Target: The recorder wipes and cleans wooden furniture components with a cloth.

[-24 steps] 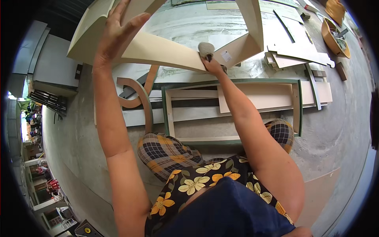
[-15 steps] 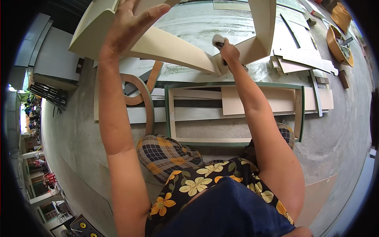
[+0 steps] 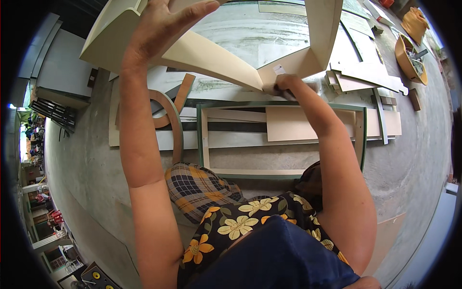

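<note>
A cream wooden furniture frame (image 3: pixel 211 59) with angled panels stands across the far side. My left hand (image 3: pixel 163 30) is raised at its left part, thumb stretched out and palm flat; the fingertips run out at the upper edge. Whether it presses on the wood, I cannot tell. At the frame's near lower corner, my right hand (image 3: pixel 288 83) is closed around a small roller-like tool (image 3: pixel 270 88) with a whitish head. Motion blurs the tool, which lies along the near edge of the lower panel (image 3: pixel 296 63). A small white label (image 3: pixel 278 70) shows on that panel.
A rectangular green-edged frame (image 3: pixel 282 176) lies before my knees. Beneath it are boards (image 3: pixel 231 140); a curved wooden piece (image 3: pixel 176 123) is at left. Cut panels (image 3: pixel 368 77) are stacked right, near an orange-tan tub (image 3: pixel 408 60). Grey cabinets (image 3: pixel 65 60) stand far left.
My right hand has moved toward me with the tool, from over the panel down to its near edge, uncovering the label. The left hand stays nearly in place; the view has shifted slightly.
</note>
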A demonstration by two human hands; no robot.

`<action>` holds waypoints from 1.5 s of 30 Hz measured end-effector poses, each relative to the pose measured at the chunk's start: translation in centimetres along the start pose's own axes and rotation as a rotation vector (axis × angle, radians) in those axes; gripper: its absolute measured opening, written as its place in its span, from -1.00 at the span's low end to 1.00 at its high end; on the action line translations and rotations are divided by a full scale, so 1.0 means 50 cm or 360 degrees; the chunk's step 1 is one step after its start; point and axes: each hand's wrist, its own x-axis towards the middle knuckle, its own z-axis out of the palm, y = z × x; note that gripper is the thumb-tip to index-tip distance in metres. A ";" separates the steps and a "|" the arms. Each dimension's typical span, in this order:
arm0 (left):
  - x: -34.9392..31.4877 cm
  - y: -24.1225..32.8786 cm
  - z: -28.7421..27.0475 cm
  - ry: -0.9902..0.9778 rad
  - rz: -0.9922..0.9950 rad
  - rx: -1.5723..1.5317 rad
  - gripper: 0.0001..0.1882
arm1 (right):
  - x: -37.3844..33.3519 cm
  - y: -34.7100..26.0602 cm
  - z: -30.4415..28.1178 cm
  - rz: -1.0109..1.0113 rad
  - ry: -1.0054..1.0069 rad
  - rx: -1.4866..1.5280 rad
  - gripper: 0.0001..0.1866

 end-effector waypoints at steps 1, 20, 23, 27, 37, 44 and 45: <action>-0.003 -0.028 -0.006 0.0015 -0.0054 0.0047 0.34 | -0.012 -0.030 -0.033 0.0039 -0.0011 -0.0072 -0.67; 0.015 -0.033 -0.001 0.0042 -0.0160 0.0142 0.24 | -0.442 -0.400 -0.423 -0.1021 0.1336 0.0983 -0.55; 0.008 -0.032 0.000 0.0035 -0.0187 0.0053 0.26 | -0.472 -0.371 -0.355 -0.1173 0.1476 0.0825 -0.54; 0.017 -0.035 -0.005 0.0016 -0.0103 0.0042 0.25 | -0.444 -0.331 -0.314 -0.1213 0.1481 0.0972 -0.53; 0.026 0.031 0.026 -0.0015 -0.0166 0.0094 0.28 | -0.367 -0.296 -0.477 -0.1938 0.0600 0.2990 -0.59; 0.022 0.035 0.019 -0.0019 -0.0165 0.0200 0.31 | -0.352 -0.072 -0.565 -0.1705 0.1156 0.3206 -0.62; 0.013 0.051 0.015 -0.0010 -0.0184 0.0178 0.32 | -0.359 -0.077 -0.563 -0.1581 0.1296 0.3204 -0.63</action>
